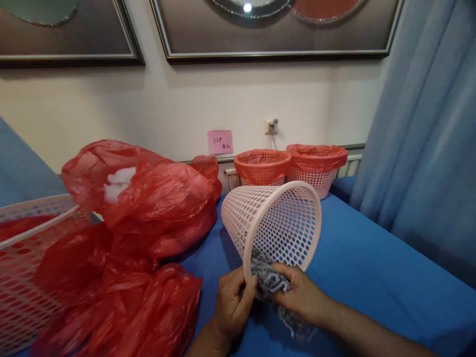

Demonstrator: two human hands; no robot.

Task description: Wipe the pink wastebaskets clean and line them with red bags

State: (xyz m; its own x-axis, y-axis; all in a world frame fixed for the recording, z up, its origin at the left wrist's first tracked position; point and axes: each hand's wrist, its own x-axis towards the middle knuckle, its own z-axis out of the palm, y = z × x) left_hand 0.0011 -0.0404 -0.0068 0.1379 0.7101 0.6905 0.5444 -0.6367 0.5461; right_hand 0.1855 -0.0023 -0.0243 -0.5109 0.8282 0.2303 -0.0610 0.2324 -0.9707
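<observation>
A pale pink perforated plastic wastebasket [245, 210] lies tilted on its side on the blue-covered table, its mouth facing me. My left hand [233, 300] grips the rim at its lower left, thumb on the near side. My right hand [303, 292] is closed around a grey patterned cloth [266, 272]. Part of this cloth rests against the lower rim and inner wall, and its loose end hangs below my fingers. The far end of the basket is hidden from me.
Red plastic bags [159, 198], one with something white inside, lie heaped on the left beside a larger pink basket [22, 277]. Two bag-lined wastebaskets [262, 163] stand at the back by the wall. A blue curtain [420, 124] hangs at the right.
</observation>
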